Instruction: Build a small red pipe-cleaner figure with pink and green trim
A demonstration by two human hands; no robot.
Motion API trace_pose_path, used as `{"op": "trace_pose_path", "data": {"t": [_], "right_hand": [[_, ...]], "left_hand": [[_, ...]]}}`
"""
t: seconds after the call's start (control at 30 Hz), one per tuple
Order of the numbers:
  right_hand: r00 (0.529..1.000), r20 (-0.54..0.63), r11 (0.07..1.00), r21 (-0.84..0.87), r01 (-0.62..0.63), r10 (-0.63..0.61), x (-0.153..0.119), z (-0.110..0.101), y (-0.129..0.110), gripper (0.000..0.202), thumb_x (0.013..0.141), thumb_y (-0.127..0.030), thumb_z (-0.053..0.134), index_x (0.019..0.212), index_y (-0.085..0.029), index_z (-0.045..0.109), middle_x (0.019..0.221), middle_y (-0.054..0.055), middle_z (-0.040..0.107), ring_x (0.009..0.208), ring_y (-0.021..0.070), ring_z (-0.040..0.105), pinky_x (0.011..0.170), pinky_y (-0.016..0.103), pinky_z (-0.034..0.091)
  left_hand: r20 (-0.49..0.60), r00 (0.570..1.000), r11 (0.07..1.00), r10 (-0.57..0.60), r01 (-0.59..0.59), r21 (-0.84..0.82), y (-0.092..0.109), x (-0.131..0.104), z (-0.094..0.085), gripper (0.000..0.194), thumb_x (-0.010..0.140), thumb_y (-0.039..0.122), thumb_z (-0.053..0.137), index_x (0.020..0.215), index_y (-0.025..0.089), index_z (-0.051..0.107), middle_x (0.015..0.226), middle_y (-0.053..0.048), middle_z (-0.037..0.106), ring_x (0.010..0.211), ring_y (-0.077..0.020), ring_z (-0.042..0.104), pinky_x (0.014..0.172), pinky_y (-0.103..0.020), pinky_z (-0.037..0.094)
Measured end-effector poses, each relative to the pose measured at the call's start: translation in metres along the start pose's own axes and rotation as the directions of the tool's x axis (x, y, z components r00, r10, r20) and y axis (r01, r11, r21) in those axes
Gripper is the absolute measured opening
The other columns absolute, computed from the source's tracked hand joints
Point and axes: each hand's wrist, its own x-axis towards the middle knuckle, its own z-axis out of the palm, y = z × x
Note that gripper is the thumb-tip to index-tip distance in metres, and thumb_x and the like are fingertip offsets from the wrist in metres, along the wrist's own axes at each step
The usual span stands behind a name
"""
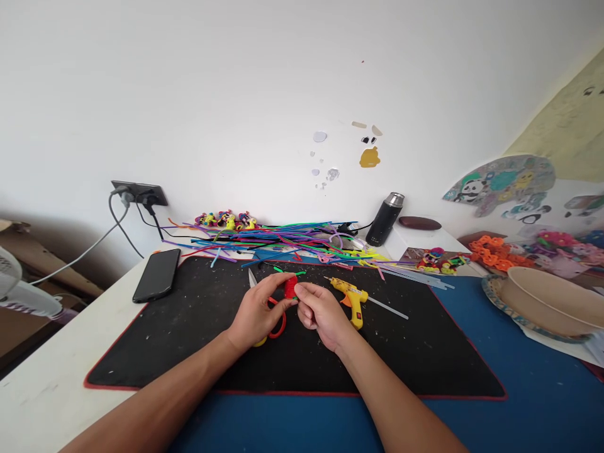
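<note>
Over the middle of the black mat, my left hand (259,308) and my right hand (321,311) meet around a small red coil of pipe cleaner (290,287). The left thumb and fingers grip it from the left side; the right thumb and forefinger pinch its right side. A bit of green shows at its lower end. Beneath my left hand lie scissors (278,326) with red and yellow handles, partly hidden by the hand. Just right of my right hand rests a yellow glue gun (350,298) with a glue stick in its back. Short green pipe cleaner pieces (283,270) lie behind.
Many coloured pipe cleaners (283,238) spread along the wall behind the mat (198,340). Small colourful figures (226,220) stand behind them. A black thermos (384,220) is at the back right, a phone (156,275) at left, and a beige bowl (552,299) at right.
</note>
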Motion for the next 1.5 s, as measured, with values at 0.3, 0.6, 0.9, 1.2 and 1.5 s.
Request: {"op": "trace_pose_path", "data": {"t": [0.3,0.6,0.9,1.2,1.5], "right_hand": [[1.000,0.018,1.000,0.020,-0.011,0.011,-0.001,-0.001,-0.003,0.045,0.076,-0.054,0.087,0.085,-0.017,0.064,0.048,-0.011,0.040,0.040,0.0054,0.032,0.041,0.023,0.013],[0.999,0.032,0.999,-0.032,-0.034,0.035,-0.003,0.001,-0.005,0.047,0.075,-0.057,0.088,0.081,-0.018,0.062,0.047,-0.010,0.040,0.041,0.0060,0.033,0.041,0.023,0.014],[0.998,0.048,0.999,-0.035,-0.033,0.035,-0.003,0.001,-0.005,0.048,0.078,-0.060,0.083,0.076,-0.019,0.059,0.048,-0.008,0.045,0.042,0.0074,0.038,0.041,0.023,0.018],[0.998,0.047,0.999,-0.033,-0.032,0.033,-0.003,0.002,-0.004,0.048,0.077,-0.060,0.084,0.077,-0.019,0.060,0.048,-0.008,0.045,0.041,0.0072,0.037,0.040,0.023,0.017],[1.000,0.025,0.999,-0.034,-0.018,0.019,-0.003,0.002,-0.005,0.046,0.078,-0.058,0.084,0.082,-0.018,0.062,0.048,-0.010,0.043,0.041,0.0067,0.036,0.041,0.023,0.017]], "left_hand": [[0.062,0.995,0.997,0.075,-0.074,-0.013,-0.002,-0.001,-0.002,0.056,0.096,0.029,0.072,0.148,0.025,0.053,0.141,-0.011,0.068,0.129,-0.0253,0.065,0.111,-0.042,0.053],[0.031,0.996,0.996,0.089,-0.089,0.000,0.000,0.000,-0.003,0.041,0.095,0.028,0.072,0.135,0.023,0.063,0.127,-0.010,0.072,0.120,-0.0254,0.068,0.104,-0.040,0.058],[0.018,0.998,0.999,0.053,-0.053,-0.003,0.009,0.003,-0.004,0.034,0.093,0.023,0.072,0.127,0.023,0.068,0.121,-0.010,0.075,0.115,-0.0256,0.071,0.101,-0.040,0.059],[0.019,0.999,0.999,0.043,-0.044,0.006,0.009,0.004,-0.006,0.032,0.093,0.024,0.072,0.125,0.023,0.070,0.118,-0.009,0.077,0.112,-0.0258,0.072,0.100,-0.040,0.060],[0.033,0.999,0.999,0.036,-0.036,-0.002,0.003,0.000,0.000,0.039,0.096,0.025,0.070,0.134,0.024,0.065,0.128,-0.011,0.073,0.121,-0.0264,0.069,0.105,-0.042,0.057]]}}
